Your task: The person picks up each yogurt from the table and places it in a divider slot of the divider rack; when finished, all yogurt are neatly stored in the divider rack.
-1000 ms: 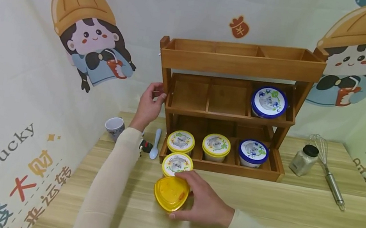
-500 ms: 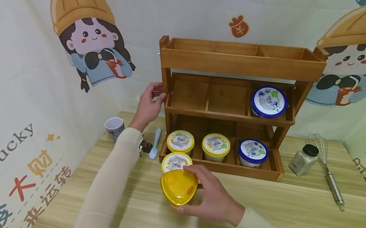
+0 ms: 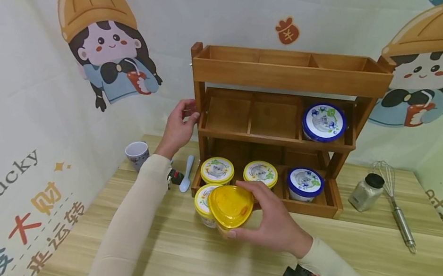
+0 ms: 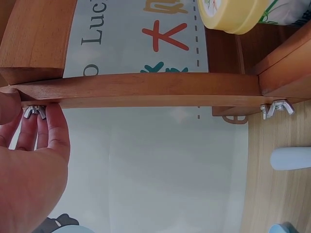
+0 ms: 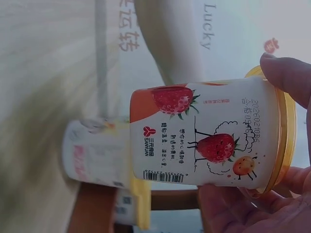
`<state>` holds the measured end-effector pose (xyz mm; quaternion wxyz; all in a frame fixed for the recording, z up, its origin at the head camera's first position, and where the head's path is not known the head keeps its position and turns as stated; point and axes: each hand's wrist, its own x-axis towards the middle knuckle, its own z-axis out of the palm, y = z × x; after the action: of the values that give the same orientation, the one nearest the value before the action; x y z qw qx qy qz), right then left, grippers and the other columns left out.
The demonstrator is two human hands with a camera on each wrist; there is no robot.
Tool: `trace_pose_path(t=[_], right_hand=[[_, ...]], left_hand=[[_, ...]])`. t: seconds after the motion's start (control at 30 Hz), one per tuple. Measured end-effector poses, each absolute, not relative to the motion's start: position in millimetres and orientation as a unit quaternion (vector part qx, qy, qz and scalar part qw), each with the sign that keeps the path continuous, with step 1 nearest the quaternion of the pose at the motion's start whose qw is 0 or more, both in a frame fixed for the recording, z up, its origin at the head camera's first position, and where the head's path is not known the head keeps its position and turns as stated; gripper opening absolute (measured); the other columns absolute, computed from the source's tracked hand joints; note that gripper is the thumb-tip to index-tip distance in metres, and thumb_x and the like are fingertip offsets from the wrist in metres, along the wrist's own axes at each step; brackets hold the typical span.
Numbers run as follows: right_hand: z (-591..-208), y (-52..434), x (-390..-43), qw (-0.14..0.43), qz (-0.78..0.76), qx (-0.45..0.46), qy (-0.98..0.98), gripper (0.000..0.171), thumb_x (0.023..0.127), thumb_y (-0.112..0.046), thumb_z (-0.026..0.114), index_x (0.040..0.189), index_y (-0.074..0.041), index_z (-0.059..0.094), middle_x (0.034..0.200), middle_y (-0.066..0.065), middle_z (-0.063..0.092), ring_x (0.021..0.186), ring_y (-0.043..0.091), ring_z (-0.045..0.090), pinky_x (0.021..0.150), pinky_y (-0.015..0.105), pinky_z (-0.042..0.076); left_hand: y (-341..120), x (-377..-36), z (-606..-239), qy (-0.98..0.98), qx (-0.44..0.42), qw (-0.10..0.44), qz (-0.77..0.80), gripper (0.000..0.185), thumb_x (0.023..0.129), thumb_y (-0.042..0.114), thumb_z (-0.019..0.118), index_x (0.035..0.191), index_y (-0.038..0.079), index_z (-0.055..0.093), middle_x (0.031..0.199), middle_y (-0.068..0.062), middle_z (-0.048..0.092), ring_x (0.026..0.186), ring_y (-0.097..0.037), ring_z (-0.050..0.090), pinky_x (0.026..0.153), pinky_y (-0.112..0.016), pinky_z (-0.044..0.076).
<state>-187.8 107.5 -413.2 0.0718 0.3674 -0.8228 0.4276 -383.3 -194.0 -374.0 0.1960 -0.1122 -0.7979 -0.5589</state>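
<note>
My right hand (image 3: 277, 222) grips a yogurt cup (image 3: 231, 206) with a yellow lid, lifted above the table in front of the wooden rack (image 3: 290, 79). Strawberries are printed on this held yogurt cup (image 5: 209, 131) in the right wrist view. Partly hidden behind it, a second yellow-lidded cup (image 3: 203, 197) stands just before the rack's lowest tier. At the rack's left side, my left hand (image 3: 179, 127) holds the side post (image 4: 146, 90), thumb on one face and fingers by a wing nut (image 4: 36, 111).
Two yellow-lidded cups (image 3: 217, 170) and a blue-lidded cup (image 3: 305, 183) sit in the lowest tier. Another blue-lidded cup (image 3: 324, 121) is in the middle tier, right compartment. Left stand a mug (image 3: 137, 154) and blue spoon (image 3: 186, 178); right, a jar (image 3: 366, 193) and whisk (image 3: 400, 222).
My right hand has carried the yogurt cup right and up toward the rack, so it now overlaps the standing yellow-lidded cup in view. The left hand has kept its place on the post.
</note>
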Motion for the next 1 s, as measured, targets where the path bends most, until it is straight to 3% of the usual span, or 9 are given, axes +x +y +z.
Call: trace_pose_path(t=[0.23, 0.63, 1.0], right_hand=[[-391.6, 119.6, -197.3, 0.103, 0.436, 0.362, -0.817, 0.093, 0.077, -0.033, 0.096, 0.152, -0.009, 0.048, 0.153, 0.007, 0.054, 0.132, 0.024, 0.059, 0.103, 0.041, 0.060], [-352.4, 144.1, -221.1, 0.161, 0.446, 0.333, -0.815, 0.092, 0.080, -0.026, 0.095, 0.156, -0.010, 0.046, 0.150, 0.008, 0.054, 0.126, 0.022, 0.061, 0.101, 0.018, 0.054], [-325.2, 155.9, -244.7, 0.210, 0.440, 0.309, -0.817, 0.094, 0.079, -0.018, 0.094, 0.157, -0.008, 0.043, 0.150, 0.011, 0.053, 0.129, 0.026, 0.060, 0.099, 0.010, 0.050]], left_hand=[[-194.9, -383.2, -373.3, -0.798, -0.113, 0.194, -0.560, 0.036, 0.108, 0.010, 0.058, 0.144, 0.008, 0.054, 0.141, -0.018, 0.059, 0.132, -0.033, 0.060, 0.112, -0.052, 0.052], [-194.9, -383.8, -374.7, -0.801, -0.105, 0.196, -0.556, 0.036, 0.109, 0.011, 0.058, 0.144, 0.009, 0.054, 0.140, -0.018, 0.060, 0.131, -0.034, 0.060, 0.112, -0.052, 0.053], [-194.7, -384.0, -374.0, -0.800, -0.106, 0.190, -0.559, 0.036, 0.109, 0.011, 0.057, 0.145, 0.008, 0.053, 0.142, -0.018, 0.059, 0.133, -0.033, 0.059, 0.113, -0.050, 0.052]])
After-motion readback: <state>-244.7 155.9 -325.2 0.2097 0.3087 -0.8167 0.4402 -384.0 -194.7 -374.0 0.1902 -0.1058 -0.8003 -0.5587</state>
